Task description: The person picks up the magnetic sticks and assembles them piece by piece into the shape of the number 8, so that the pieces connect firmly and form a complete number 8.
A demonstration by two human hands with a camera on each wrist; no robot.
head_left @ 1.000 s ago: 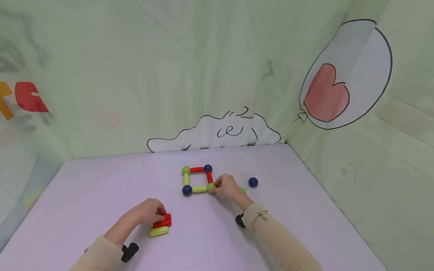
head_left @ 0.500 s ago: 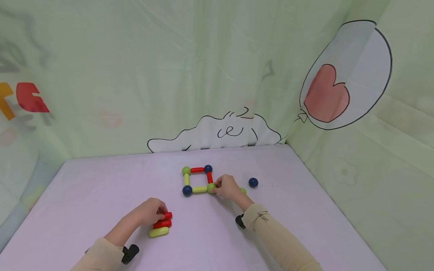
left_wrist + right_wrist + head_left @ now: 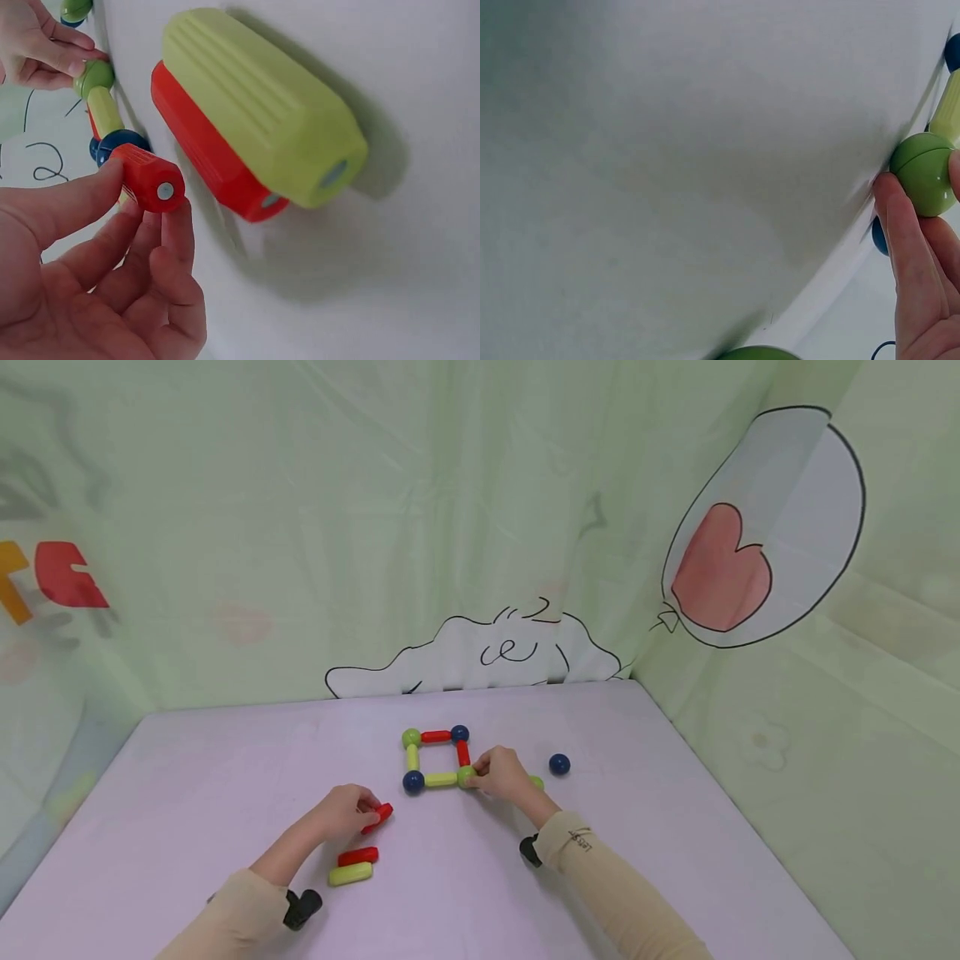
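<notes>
My left hand [image 3: 347, 811] pinches a red magnetic rod [image 3: 150, 178] between thumb and fingers; a metal dot shows in the rod's end. Just nearer to me, a second red rod [image 3: 357, 857] and a yellow-green rod [image 3: 350, 873] lie side by side on the table. My right hand [image 3: 504, 774] grips a green ball [image 3: 924, 174] at the near right corner of a square frame. That square has red rods [image 3: 436, 737] on its far and right sides, yellow-green rods [image 3: 441, 779] on the left and near sides, and blue balls [image 3: 413, 782] at two opposite corners.
A loose blue ball [image 3: 559, 764] lies right of my right hand. Another green ball [image 3: 537, 782] is partly hidden behind my right wrist. The pale lilac table [image 3: 225, 777] ends at a printed curtain [image 3: 300, 527] at the back, with another along the right.
My left hand has lifted one red rod away from the pair beside it and moved it forward and right, tilting it. The right hand stays on the green corner ball.
</notes>
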